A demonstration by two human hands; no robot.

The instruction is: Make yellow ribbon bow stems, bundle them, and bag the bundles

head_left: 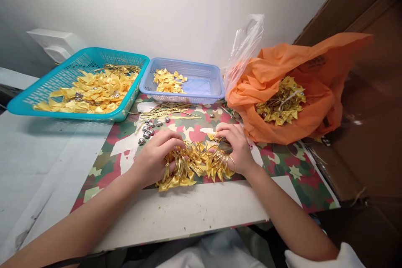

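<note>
Yellow satin ribbon bows (177,182) with gold wire loops lie in a row at the table's front, between and under both hands. My left hand (157,155) is closed around the left bunch of loops, fingers curled over the top. My right hand (237,147) is closed on the right bunch, with its thumb among the loops and fingers bent over them. Parts of the bows are hidden behind the fingers. Silver bells (146,135) lie beyond my left hand, beside a spread of straight gold wire ties (169,111).
A teal basket (125,106) holds yellow bows and some bells at the left. Behind the wires stands a blue basket (201,86) with more bows. An orange bag (326,109) with finished-looking bunches sits at the right, against a cardboard box (370,142). Camouflage-pattern paper (103,167) covers the tabletop.
</note>
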